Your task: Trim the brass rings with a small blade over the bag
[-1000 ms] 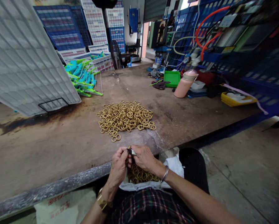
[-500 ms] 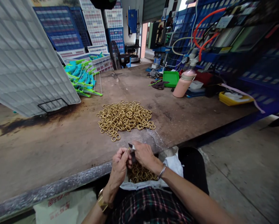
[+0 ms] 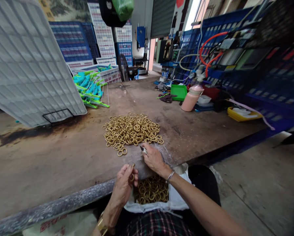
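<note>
My left hand is closed, pinching a gold ring at the near edge of the table. In my right hand is a small knife: a short dark blade with a white part at the fingers, pointing up and left. That hand is just in front of a heap of gold rings on the tabletop. Below both hands, a white-lined container on my lap holds many more gold rings.
A tall grey ribbed panel stands at the left, beside turquoise and green plastic pieces. Toward the right are a pink bottle, a green tray and a yellow tray. A fan stands behind the table.
My hands have come apart. The right one with the knife has moved up toward the ring heap, while the left stays low with the ring. The view has tilted slightly upward.
</note>
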Demonstrator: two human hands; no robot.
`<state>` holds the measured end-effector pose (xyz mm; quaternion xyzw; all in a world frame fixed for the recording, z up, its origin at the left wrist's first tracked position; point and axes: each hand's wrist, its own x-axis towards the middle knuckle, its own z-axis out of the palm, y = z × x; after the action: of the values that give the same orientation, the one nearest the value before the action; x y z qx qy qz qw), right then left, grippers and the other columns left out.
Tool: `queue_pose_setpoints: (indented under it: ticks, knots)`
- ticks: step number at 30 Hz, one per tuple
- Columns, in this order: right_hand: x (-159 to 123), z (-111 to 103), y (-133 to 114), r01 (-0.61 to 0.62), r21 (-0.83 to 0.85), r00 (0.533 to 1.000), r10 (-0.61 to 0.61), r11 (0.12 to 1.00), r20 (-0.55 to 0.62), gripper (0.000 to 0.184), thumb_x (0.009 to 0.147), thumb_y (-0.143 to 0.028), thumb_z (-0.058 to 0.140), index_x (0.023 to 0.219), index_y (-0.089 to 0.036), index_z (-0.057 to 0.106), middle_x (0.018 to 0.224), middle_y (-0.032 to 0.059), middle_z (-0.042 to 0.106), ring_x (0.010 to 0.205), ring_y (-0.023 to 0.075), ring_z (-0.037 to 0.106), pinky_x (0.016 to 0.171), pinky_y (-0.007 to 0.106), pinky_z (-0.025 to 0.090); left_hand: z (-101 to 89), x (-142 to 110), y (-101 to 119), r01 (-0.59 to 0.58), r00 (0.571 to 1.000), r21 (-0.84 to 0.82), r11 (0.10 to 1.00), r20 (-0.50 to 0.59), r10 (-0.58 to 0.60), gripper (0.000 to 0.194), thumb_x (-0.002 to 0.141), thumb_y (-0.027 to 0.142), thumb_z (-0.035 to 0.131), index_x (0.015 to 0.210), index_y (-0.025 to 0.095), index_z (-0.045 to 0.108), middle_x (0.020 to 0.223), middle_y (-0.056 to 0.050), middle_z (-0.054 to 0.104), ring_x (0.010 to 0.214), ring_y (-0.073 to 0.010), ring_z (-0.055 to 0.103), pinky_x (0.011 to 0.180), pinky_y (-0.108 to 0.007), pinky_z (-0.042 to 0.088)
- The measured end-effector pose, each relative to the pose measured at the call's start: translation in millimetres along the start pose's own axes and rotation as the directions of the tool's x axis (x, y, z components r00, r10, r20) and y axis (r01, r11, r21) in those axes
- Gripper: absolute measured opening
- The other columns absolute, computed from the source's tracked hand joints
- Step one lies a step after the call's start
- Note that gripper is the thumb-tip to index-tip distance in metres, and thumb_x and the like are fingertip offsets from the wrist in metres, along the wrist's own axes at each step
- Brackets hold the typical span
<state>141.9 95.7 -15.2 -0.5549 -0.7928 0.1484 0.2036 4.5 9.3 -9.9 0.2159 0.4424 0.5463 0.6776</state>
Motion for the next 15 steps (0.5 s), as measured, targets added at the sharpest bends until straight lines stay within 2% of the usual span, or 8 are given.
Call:
queue_pose_setpoints:
  ticks: [3,6,9,12,15]
  knots:
    - [26,-2,0,0.017,-0.005,0.998,-0.017,1.000,-0.062,0.037,0.079,-0.014,0.041,0.116,-0.018,0.045,0.101,0.0064,0.063,0.088,0.0166,0.057,0.074,0.023,0.036,-1.9,1,2,0.038,0.998,-0.081,0.996,-0.039,-0.041,0.028,0.067,0.037,0.067,0.071,0.014,0.052,0.069,-0.003,0.061,0.053,-0.0080,0.051,0.043,-0.019,0.037]
    - [53,-4,-6,0.019,-0.072,0.999,-0.021,0.997,-0.033,0.037,0.081,-0.018,0.040,0.118,-0.020,0.044,0.102,0.0068,0.063,0.088,0.0170,0.058,0.073,0.024,0.036,-1.0,-1,6,0.062,0.996,-0.135,0.989,-0.050,-0.070,0.027,0.065,0.035,0.069,0.070,0.014,0.052,0.070,-0.004,0.062,0.053,-0.0089,0.052,0.043,-0.019,0.037]
    - [73,-5,-15,0.031,-0.168,1.000,-0.030,0.985,0.006,0.031,0.084,-0.023,0.040,0.114,-0.022,0.046,0.100,0.0064,0.064,0.086,0.0179,0.059,0.070,0.024,0.036,-1.3,-3,10,0.072,0.996,-0.186,0.980,-0.035,-0.080,0.022,0.065,0.029,0.069,0.074,0.016,0.054,0.064,-0.001,0.060,0.048,-0.0083,0.051,0.041,-0.018,0.035]
    - [84,-1,-20,0.041,-0.249,0.998,-0.026,0.968,0.064,0.023,0.085,-0.026,0.040,0.106,-0.021,0.048,0.092,0.0066,0.065,0.081,0.0183,0.061,0.066,0.025,0.036,-5.9,-3,12,0.115,0.992,-0.260,0.959,-0.025,-0.126,0.027,0.063,0.024,0.070,0.086,0.017,0.058,0.063,0.001,0.059,0.047,-0.0073,0.049,0.042,-0.017,0.035]
    - [84,3,-20,0.047,-0.288,0.995,-0.020,0.956,0.097,0.019,0.085,-0.025,0.039,0.102,-0.020,0.048,0.089,0.0071,0.065,0.078,0.0174,0.061,0.064,0.024,0.035,-12.5,-1,13,0.150,0.986,-0.342,0.928,-0.020,-0.167,0.022,0.063,0.025,0.070,0.079,0.013,0.061,0.063,-0.001,0.059,0.049,-0.0064,0.049,0.044,-0.016,0.036]
